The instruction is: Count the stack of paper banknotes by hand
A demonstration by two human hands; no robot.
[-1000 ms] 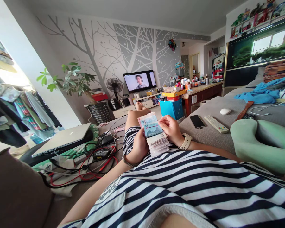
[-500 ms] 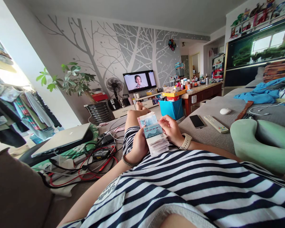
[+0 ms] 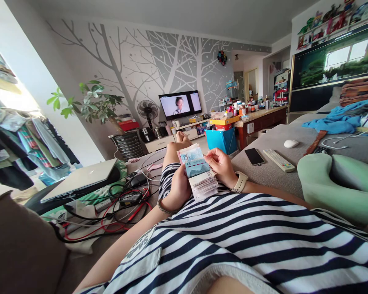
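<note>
Cash [image 3: 203, 187] still held?

Yep, over the lap [image 3: 166, 181]: left hand [image 3: 179, 185] clamped on its left edge, right hand [image 3: 223, 165] pinching the right.

What changed?

Blue note [image 3: 195, 165] flexed slightly since half a second ago, so same grip, nothing let go. TV [image 3: 173, 107] shot's different.

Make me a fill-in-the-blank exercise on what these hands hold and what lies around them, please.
1. Between the bare left hand and bare right hand, the stacked paper banknotes show mainly ____ on top.
2. The cream wrist strap circles the ____ wrist.
3. Between the black rectangular phone and green U-shaped neck pillow lies a long pale plastic ____.

Missing words: blue; right; remote control.
</note>
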